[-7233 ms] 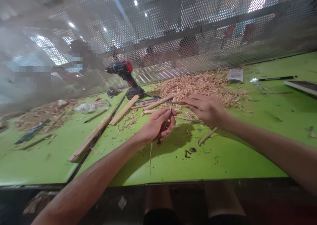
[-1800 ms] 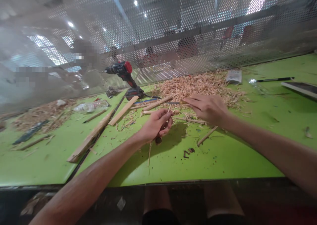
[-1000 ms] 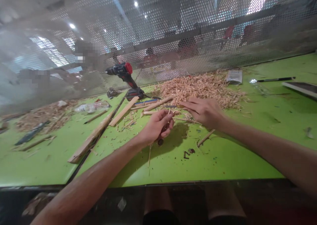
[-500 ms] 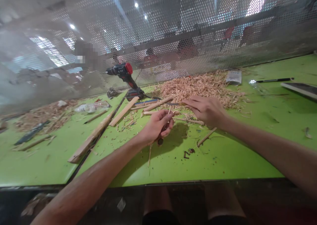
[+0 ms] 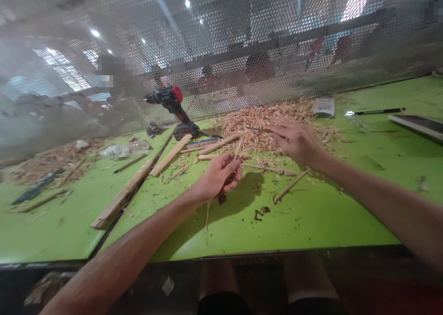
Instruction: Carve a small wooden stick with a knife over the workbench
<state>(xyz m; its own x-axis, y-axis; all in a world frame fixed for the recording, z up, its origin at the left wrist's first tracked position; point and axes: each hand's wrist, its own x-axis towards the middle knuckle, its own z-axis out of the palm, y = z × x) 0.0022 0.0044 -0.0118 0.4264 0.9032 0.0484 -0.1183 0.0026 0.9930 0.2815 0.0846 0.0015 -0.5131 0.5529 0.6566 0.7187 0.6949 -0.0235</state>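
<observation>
My left hand [image 5: 221,174] is closed around a thin wooden stick [image 5: 238,149], whose pale tip points up from the fingers. A dark round end of something shows below that hand. My right hand [image 5: 299,142] pinches a small knife [image 5: 258,129], its blade pointing left over the heap of wood shavings [image 5: 273,114]. The two hands are apart. Under and beside them, thin sticks lie on the green table [image 5: 242,236], one of them [image 5: 290,185] to the right of my left hand.
A cordless drill [image 5: 178,109] stands at the back before a perforated screen [image 5: 221,51]. Wooden strips [image 5: 171,155], a long wooden piece [image 5: 121,197] and a plastic wrapper [image 5: 126,148] lie leftward. A packet [image 5: 324,107], a pen [image 5: 380,111] and a dark flat object [image 5: 418,124] lie rightward.
My right hand has moved up and slightly right with the knife, away from the stick. My left hand keeps its hold nearly in place. The view has shifted slightly.
</observation>
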